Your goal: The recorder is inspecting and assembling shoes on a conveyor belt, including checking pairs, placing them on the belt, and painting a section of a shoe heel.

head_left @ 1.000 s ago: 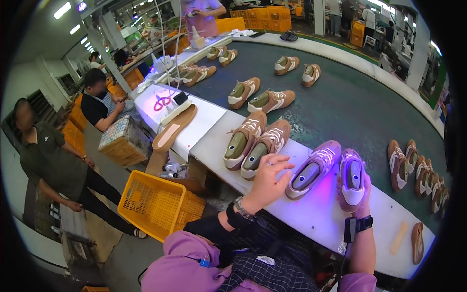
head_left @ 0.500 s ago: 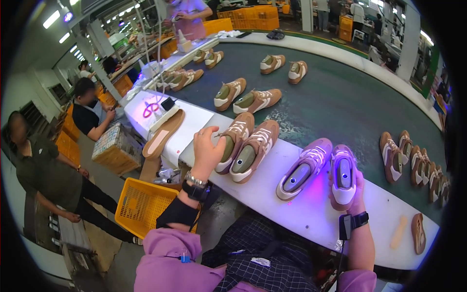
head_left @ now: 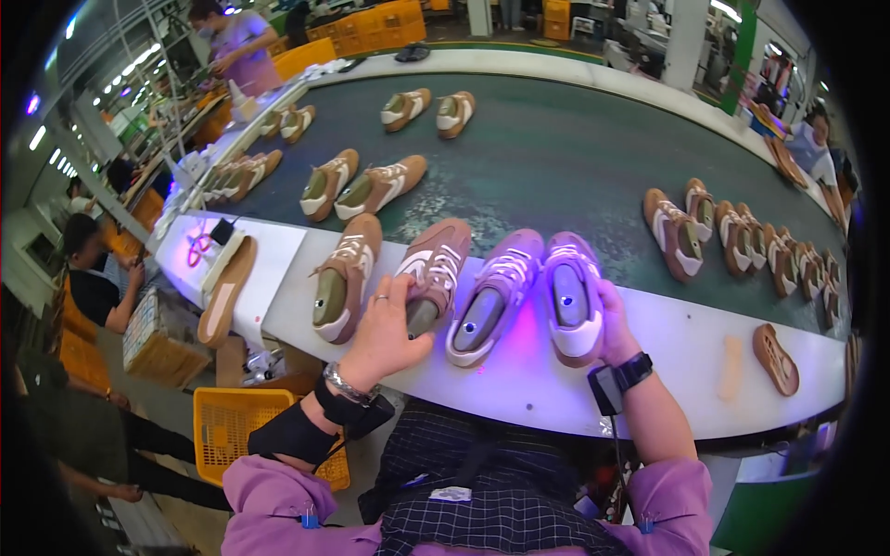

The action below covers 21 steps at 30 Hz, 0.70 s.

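Note:
Four brown sneakers with white stripes and laces stand in a row on the white bench edge, toes pointing away. My left hand (head_left: 385, 329) is closed around the heel of the second sneaker (head_left: 438, 261) from the left, hiding part of it. To its left stands another sneaker (head_left: 349, 278), untouched. Under violet light are a third sneaker (head_left: 501, 287) and the rightmost sneaker (head_left: 575, 301). My right hand (head_left: 616, 324) grips the right side of that rightmost sneaker near its heel. Green-grey shoe forms show in the openings.
Beyond runs a green belt (head_left: 556, 176) carrying several more sneakers (head_left: 382, 185). A loose sole (head_left: 229, 292) lies at left, another sole (head_left: 775, 360) at right. A yellow crate (head_left: 243, 422) stands below the bench. Several people are around, one person (head_left: 243, 51) at the far left.
My view has turned to the right. My left hand has moved from beside the left pair onto its right sneaker, which now stands apart from its mate and nearer the lit pair.

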Tool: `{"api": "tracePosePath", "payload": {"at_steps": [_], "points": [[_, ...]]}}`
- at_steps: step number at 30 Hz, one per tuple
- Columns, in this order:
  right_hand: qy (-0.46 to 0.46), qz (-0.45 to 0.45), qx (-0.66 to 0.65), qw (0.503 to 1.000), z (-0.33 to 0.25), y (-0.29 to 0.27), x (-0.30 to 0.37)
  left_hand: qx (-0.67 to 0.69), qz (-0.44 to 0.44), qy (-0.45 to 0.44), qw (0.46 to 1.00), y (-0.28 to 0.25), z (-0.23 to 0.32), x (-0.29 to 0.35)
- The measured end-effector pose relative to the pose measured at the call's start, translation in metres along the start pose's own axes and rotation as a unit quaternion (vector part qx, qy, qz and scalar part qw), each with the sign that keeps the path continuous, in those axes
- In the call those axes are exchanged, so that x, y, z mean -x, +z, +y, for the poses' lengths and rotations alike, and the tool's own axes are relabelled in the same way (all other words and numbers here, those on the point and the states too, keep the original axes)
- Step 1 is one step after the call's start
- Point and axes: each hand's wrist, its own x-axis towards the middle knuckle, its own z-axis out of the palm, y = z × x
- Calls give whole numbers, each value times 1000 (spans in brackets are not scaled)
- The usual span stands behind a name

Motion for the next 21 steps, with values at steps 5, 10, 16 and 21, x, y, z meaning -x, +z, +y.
{"api": "tracePosePath", "payload": {"at_steps": [5, 10, 16, 21], "points": [[0, -5, 16, 1000, -5, -2, 3, 143, -100, -153, 973, -6, 2, -21], [21, -17, 9, 1000, -2, -1, 2, 510, -40, -233, 827, 16, -40, -10], [-3, -25, 40, 999, 22, 34, -1, 683, 12, -179, 708, -25, -22, 23], [10, -59, 39, 997, 59, 71, -39, 740, 32, -110, 663, -54, -14, 31]]}}
